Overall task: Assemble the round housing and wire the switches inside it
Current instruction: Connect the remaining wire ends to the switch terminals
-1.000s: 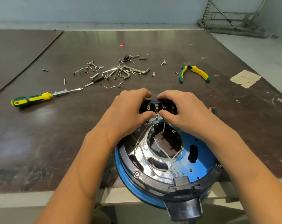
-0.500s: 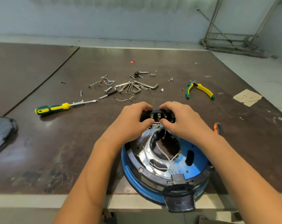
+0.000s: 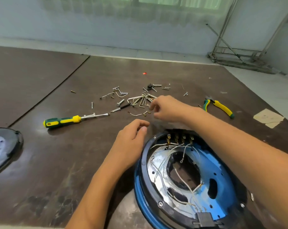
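housing [image 3: 144, 162] at table's [image 3: 57, 162] near-right edge, switches [image 3: 179, 139] on its far rim | left hand [image 3: 131, 142] just beside rim, fingers loosely curled, empty | right hand [image 3: 168, 108] by hex keys [image 3: 141, 100], thumb and forefinger nearly together, pinch unclear | screwdriver [image 3: 65, 120] left

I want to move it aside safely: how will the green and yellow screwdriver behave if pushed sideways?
The screwdriver is probably stiff, since its shaft looks metallic. Its rounded handle may let it roll on the table. The handle looks rubbery, so likely not slippery.
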Demonstrator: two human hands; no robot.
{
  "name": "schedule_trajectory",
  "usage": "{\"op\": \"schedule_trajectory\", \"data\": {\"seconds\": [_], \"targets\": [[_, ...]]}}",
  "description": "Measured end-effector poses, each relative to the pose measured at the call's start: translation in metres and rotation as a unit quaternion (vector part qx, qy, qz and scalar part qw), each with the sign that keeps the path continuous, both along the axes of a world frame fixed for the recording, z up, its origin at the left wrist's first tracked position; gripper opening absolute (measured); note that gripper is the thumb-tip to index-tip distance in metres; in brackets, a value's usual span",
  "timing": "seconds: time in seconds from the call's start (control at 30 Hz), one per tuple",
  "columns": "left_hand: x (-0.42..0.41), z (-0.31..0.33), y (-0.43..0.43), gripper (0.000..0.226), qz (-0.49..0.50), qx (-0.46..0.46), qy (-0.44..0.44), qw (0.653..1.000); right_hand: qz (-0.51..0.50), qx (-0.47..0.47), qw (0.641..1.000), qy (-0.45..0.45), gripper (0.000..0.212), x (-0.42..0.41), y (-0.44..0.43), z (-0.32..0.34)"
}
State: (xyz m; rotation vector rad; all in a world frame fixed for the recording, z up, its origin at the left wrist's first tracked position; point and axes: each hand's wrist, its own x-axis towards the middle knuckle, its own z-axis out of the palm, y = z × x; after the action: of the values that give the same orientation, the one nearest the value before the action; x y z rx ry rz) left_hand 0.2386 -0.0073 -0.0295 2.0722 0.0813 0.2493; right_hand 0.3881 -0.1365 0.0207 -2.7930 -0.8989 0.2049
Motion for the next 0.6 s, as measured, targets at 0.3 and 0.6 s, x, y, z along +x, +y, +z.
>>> {"op": "schedule_trajectory", "data": {"seconds": [0.3, 0.6], "targets": [[0.006, -0.019, 0.028, 0.025, 0.101, 0.044, 0.042, 0.993, 0.036, -0.100, 0.993, -0.052, 0.020, 0.051, 0.051, -0.052], [0.000, 0.003, 0.025, 0.037, 0.137, 0.088, -0.077, 0.984, 0.058, 0.030, 0.998, -0.023, 0.016, 0.024, 0.020, -0.018]]}}
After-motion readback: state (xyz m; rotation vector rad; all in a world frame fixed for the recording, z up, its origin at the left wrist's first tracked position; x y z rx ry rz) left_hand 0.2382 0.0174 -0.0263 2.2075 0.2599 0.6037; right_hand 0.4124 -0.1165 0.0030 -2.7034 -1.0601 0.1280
